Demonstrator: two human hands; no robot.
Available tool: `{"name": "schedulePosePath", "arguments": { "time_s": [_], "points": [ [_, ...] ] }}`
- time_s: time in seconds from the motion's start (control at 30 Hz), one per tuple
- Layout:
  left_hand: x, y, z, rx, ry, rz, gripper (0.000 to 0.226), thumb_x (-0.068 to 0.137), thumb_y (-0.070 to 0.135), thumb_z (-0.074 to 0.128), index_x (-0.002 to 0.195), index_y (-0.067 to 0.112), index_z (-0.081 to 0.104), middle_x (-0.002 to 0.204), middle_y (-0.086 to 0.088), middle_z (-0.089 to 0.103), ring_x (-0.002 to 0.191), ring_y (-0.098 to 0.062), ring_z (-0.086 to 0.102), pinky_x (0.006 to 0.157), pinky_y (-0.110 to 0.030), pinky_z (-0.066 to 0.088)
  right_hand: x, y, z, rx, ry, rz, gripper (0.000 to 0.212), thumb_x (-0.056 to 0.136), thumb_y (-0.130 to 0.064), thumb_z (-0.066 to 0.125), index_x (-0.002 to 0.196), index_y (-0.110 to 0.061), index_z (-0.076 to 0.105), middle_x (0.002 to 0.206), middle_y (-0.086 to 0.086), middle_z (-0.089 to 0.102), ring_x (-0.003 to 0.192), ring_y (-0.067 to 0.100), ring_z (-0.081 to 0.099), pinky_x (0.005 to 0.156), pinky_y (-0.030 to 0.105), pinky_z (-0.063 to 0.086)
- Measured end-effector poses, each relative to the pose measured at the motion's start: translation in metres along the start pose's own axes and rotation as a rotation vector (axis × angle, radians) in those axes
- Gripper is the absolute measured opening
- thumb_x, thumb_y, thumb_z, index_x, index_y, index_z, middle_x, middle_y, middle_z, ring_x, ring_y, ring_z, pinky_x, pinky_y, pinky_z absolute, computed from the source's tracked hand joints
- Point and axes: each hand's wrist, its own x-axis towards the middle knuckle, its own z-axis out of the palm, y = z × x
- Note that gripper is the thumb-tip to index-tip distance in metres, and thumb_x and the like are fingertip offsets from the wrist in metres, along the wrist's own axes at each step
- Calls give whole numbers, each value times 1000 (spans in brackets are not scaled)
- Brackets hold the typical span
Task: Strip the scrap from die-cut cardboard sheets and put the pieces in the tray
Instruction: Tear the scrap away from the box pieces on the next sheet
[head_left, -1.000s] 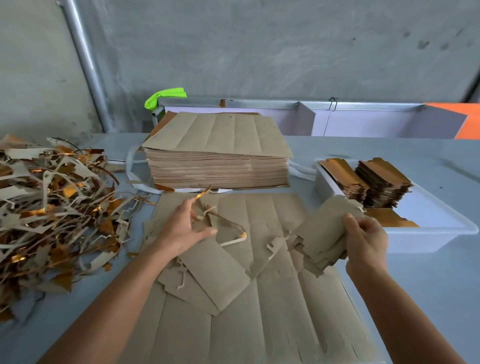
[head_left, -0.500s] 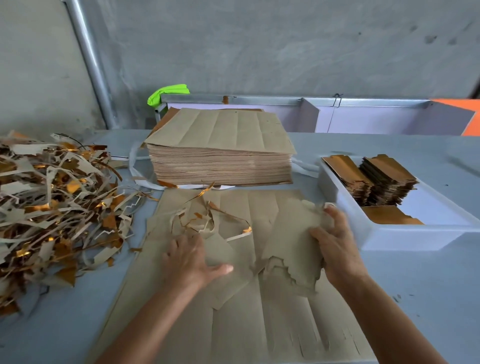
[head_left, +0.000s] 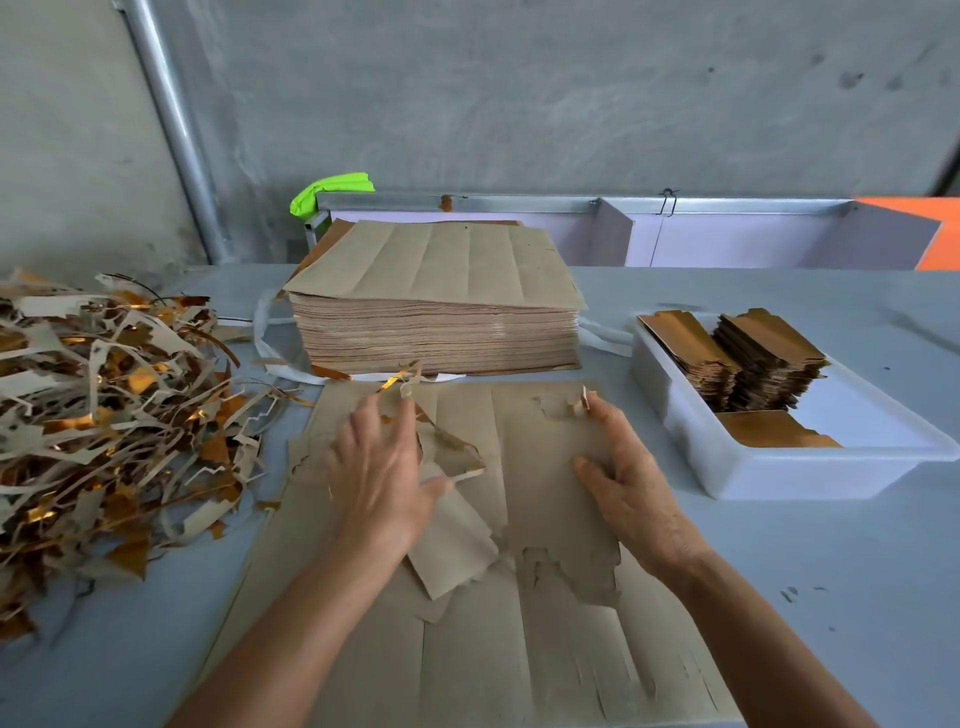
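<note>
With the left hand pressing spread fingers and the right hand pinching the flat tan die-cut cardboard sheets, hasty pulling is risking torn pieces.

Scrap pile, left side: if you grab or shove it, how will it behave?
The scrap pile is thin tangled strips, so it is probably light and floppy. Interlocked strips would likely lift as a clump, trailing loose ends. Pushed across the table, it would probably compress and shed bits, not slide whole.
</note>
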Motion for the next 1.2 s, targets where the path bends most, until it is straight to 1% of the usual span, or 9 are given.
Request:
{"name": "schedulePosePath", "arguments": {
  "time_s": [0.07, 0.2, 0.43, 0.5, 0.6, 0.7, 0.87, 1.03, 1.2],
  "points": [
    [5, 19, -12, -298, 68, 162, 88, 69, 42, 80, 143, 20, 37, 142, -5, 35, 130, -19, 30, 106, -24, 23, 2, -8, 6, -73, -36, -90, 64, 95, -6, 46, 144, -39, 23, 117, -4, 53, 101, 20, 54, 96, 42, 47],
    [22, 49, -21, -674, -189, 264, 92, 63, 41, 84, 142, 27, 39, 136, 8, 43, 126, -5, 37, 105, -18, 26, -2, -21, 20, -184, -78, -223, 72, 94, 0, 46, 151, -18, 5, 126, -15, 39, 109, -3, 40, 90, 2, 29],
    [35, 48, -7, -941, -295, 106, 15, 72, 22, 81, 76, 25, 68, 63, 20, 60, 60, 6, 51, 62, -12, 40, -8, -20, 29, -127, 0, -197, 65, 91, 2, 49, 146, -15, 19, 96, -3, 53, 83, 17, 54, 77, 17, 46],
    [32, 50, 0, -1040, -246, 77, 17, 76, 15, 77, 69, 24, 66, 57, 21, 58, 56, 7, 48, 60, -8, 38, -8, -18, 35, -97, 37, -160, 61, 89, -4, 58, 140, -20, 28, 92, -9, 53, 85, 12, 57, 79, 27, 50],
    [29, 52, 5, -1116, -140, 39, 17, 86, 12, 67, 69, 14, 68, 60, 14, 56, 60, -1, 46, 62, -14, 38, -8, -16, 40, -39, 62, -62, 57, 80, -15, 72, 123, -33, 40, 93, -21, 53, 87, -5, 54, 71, 14, 47],
    [35, 41, 9, -1078, -4, -19, 28, 90, 10, 61, 68, -7, 61, 62, -7, 50, 61, -12, 43, 60, -27, 35, -5, -13, 36, 9, 108, 18, 38, 76, -15, 75, 106, -22, 53, 89, -14, 60, 82, 0, 57, 73, 25, 51],
    [45, 15, 11, -957, 163, -240, 36, 91, 8, 59, 55, 13, 56, 45, 7, 47, 38, -6, 38, 44, -22, 33, -6, -13, 25, 254, 146, 163, 27, 77, -9, 74, 96, -20, 58, 89, 2, 65, 78, 17, 65, 65, 38, 59],
    [45, -10, 10, -737, 265, -293, 34, 91, 6, 55, 57, 7, 54, 54, -2, 50, 50, -15, 42, 47, -13, 33, -6, -7, 16, 380, 117, 184, 29, 77, -4, 74, 95, -21, 60, 78, -4, 68, 66, 6, 67, 50, 24, 53],
    [38, -35, 5, -205, 26, -339, 17, 92, 23, 56, 95, 6, 57, 95, -15, 55, 96, -36, 54, 72, -39, 41, -3, -5, 6, 614, 180, 277, 27, 78, 1, 70, 99, -14, 61, 76, -3, 73, 66, 12, 69, 52, 27, 54]
  ]
}}
